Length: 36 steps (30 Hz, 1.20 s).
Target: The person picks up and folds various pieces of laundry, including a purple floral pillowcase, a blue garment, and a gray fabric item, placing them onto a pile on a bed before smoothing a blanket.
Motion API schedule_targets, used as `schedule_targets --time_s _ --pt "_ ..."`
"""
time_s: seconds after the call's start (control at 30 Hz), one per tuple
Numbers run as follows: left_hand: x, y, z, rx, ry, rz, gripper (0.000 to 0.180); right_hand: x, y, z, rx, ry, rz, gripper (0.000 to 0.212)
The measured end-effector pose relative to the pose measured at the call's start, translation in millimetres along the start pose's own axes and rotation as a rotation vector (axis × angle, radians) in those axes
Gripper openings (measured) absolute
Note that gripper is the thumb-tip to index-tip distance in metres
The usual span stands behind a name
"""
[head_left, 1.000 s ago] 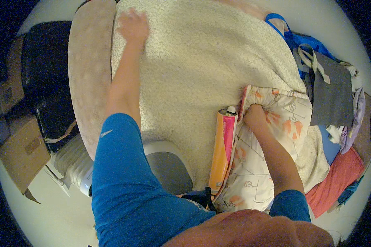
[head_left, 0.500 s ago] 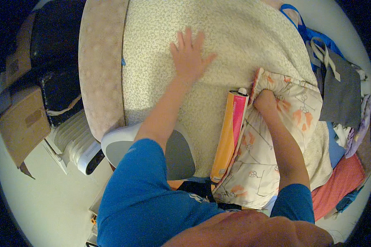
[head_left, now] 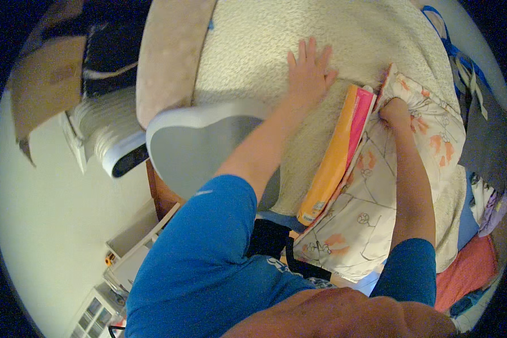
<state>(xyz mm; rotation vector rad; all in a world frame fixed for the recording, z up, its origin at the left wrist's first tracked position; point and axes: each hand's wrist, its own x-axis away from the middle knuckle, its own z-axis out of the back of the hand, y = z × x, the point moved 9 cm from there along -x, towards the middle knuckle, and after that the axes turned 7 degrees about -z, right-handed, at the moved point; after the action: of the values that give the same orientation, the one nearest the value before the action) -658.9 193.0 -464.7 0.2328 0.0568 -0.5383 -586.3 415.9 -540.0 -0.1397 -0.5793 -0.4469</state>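
My left hand (head_left: 308, 76) lies with its fingers spread on a cream, textured blanket (head_left: 253, 53). It holds nothing. To its right, my right hand (head_left: 395, 112) is closed on the upper part of a cream quilt (head_left: 377, 197) printed with orange shapes and dark lines; its fingertips are hidden in the folds. Between my hands a long, slim orange-and-pink package (head_left: 337, 158) rests along the quilt's left edge. A white-rimmed object with a grey, rounded face (head_left: 197, 152) sits left of my left forearm, partly covered by it.
A padded beige headboard-like edge (head_left: 172, 56) borders the blanket. Left of it are a cardboard box (head_left: 48, 84) and a pleated white object (head_left: 110, 124). Dark grey cloth (head_left: 481, 135) and a red cloth (head_left: 470, 270) lie along the right. White shelving (head_left: 96, 312) stands lower left.
The whole view has shifted and turned. My left hand is now closer to the top of the orange-and-pink package, still spread. The right hand keeps its grip on the quilt.
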Motion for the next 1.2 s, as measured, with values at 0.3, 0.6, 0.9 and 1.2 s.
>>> schedule_targets --time_s 0.3,0.6,0.9,1.2 --pt "177.6 26.2 36.5 0.362 -0.259 0.136 0.053 117.8 -13.6 39.7 -0.402 0.383 0.034 0.03" --pt "364.4 -154.6 198.8 -0.206 0.311 0.752 0.062 315.0 146.5 7.0 -0.382 0.736 -0.278 0.053" --pt "526.3 -170.5 85.5 1.651 0.678 1.599 0.071 349.1 211.7 -88.8 -0.999 0.032 -0.498 0.061" --pt "469.7 -171.2 222.6 1.683 0.61 1.295 0.063 407.8 150.0 92.0 -1.195 0.46 -0.257 0.034"
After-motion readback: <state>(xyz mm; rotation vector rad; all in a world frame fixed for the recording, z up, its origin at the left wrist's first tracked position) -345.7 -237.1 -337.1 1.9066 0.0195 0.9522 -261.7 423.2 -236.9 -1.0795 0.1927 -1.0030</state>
